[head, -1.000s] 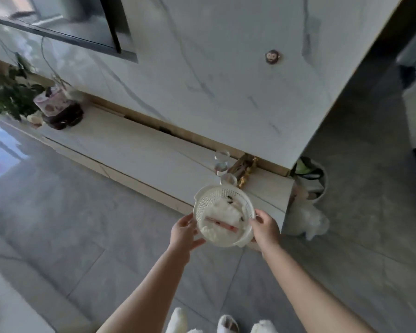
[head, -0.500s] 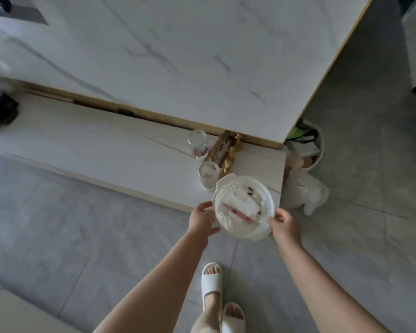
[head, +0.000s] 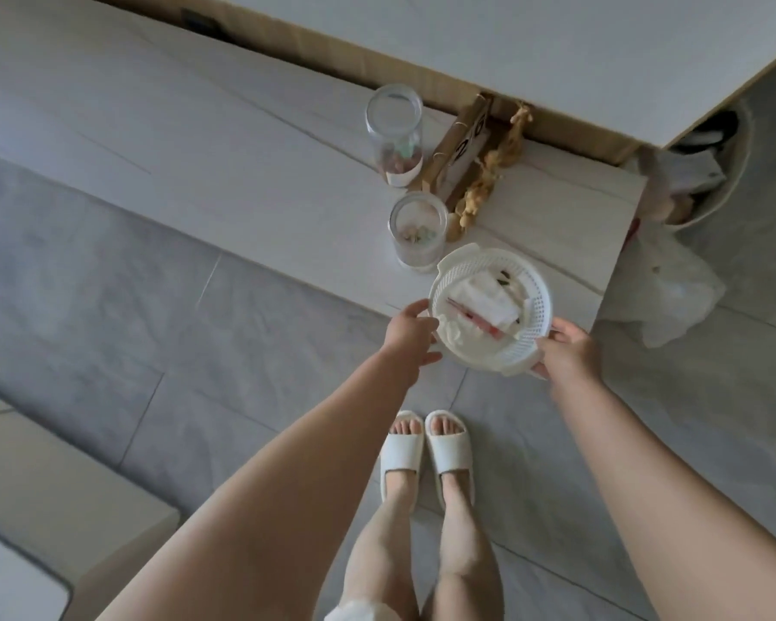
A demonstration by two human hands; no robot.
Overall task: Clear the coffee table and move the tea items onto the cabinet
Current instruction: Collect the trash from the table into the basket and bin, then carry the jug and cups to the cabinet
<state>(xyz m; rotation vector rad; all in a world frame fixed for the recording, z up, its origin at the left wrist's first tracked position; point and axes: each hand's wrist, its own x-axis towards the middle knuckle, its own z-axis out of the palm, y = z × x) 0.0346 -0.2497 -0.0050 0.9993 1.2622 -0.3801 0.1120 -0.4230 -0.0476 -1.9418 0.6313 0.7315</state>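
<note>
Both hands carry a round white perforated plastic basket (head: 491,309) holding crumpled white tissues, a red-and-white packet and a few dark scraps; the left hand (head: 411,336) grips its near-left rim with fingers curled under the edge, and the right hand (head: 567,351) clasps the small tab at its near-right rim. The basket hangs between the two hands, over the front edge of the long pale marble-look bench (head: 243,141), and whether its underside already touches the top cannot be told. Just beyond the left hand stands a short clear glass jar (head: 417,230) with pale contents, close to the basket's far rim; further out are a taller clear glass jar (head: 394,132), a small wooden block calendar (head: 462,145) and a sprig of dried yellow flowers (head: 489,172). The step looks like setting the basket down, so it is best kept level to keep the loose tissues in, pushed forward until its whole base sits on the top rather than over the floor, and steered toward the right hand's side, away from the short jar, which a nudge could tip. Both hands should let go only once the weight is fully resting.
</note>
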